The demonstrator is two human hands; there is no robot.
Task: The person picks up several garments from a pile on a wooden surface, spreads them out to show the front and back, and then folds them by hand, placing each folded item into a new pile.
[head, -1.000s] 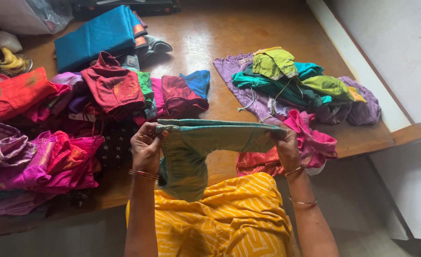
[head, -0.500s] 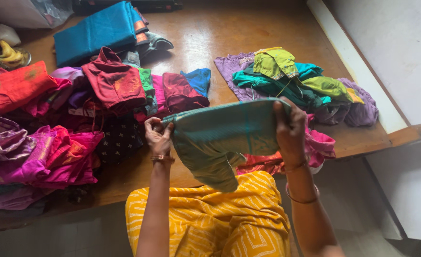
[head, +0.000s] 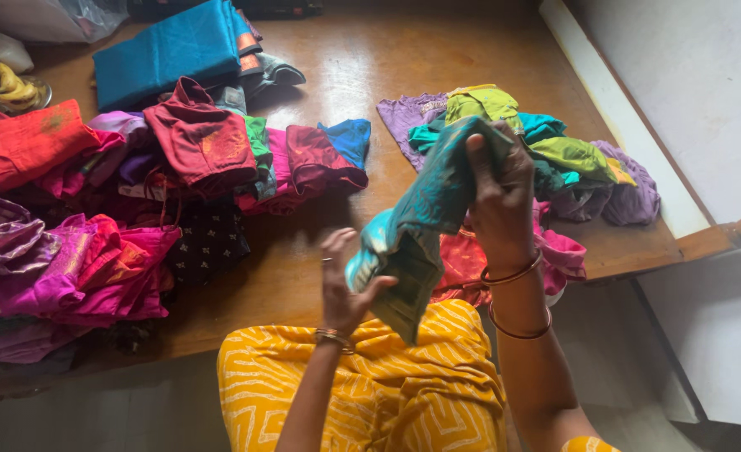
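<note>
Before, both hands held the teal cloth [head: 420, 222] spread flat by its top edge; now it hangs bunched and folded, slanting from the upper right down to the lower left. Up top, the right hand [head: 497, 197] grips the cloth with its fingers shut tight around the upper end. Lower down, the left hand [head: 343, 280] has let go of the edge and sits under the cloth with fingers spread open, the thumb and palm touching the low end. The cloth is in the air over the near edge of the table [head: 370, 75], above the person's yellow lap [head: 387, 393]. Just behind the right hand, by the right edge, lies a pile of green clothes [head: 546, 142] on purple cloth [head: 634, 188]. A pink cloth [head: 558, 251] lies at the near right corner, under the right wrist. On the left side is a big heap of pink clothes [head: 94, 268], with a dark red top [head: 199, 138] and an orange one [head: 27, 146] farther back. A folded blue cloth [head: 169, 50] sits near the far edge. Bangles [head: 512, 276] ring the right wrist.
</note>
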